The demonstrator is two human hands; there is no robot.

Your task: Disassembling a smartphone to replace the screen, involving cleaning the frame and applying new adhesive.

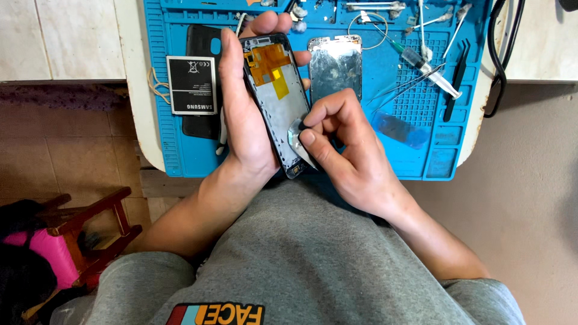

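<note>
My left hand (pixel 241 114) grips an opened phone frame (pixel 274 99), its inside facing up with an orange flex sheet near the top. My right hand (pixel 343 144) pinches a small thin silvery pick (pixel 297 137) against the frame's lower right edge. Both hands hover over the near edge of a blue work mat (pixel 415 150), above my lap.
On the mat lie a flat battery (pixel 192 84) on a black back cover (pixel 201 39), a detached scratched screen panel (pixel 335 66), tweezers (pixel 406 87), a syringe (pixel 427 69), a black spudger (pixel 457 78) and a blue film piece (pixel 400 129). A black cable (pixel 500 60) hangs right. A wooden chair (pixel 84 222) stands lower left.
</note>
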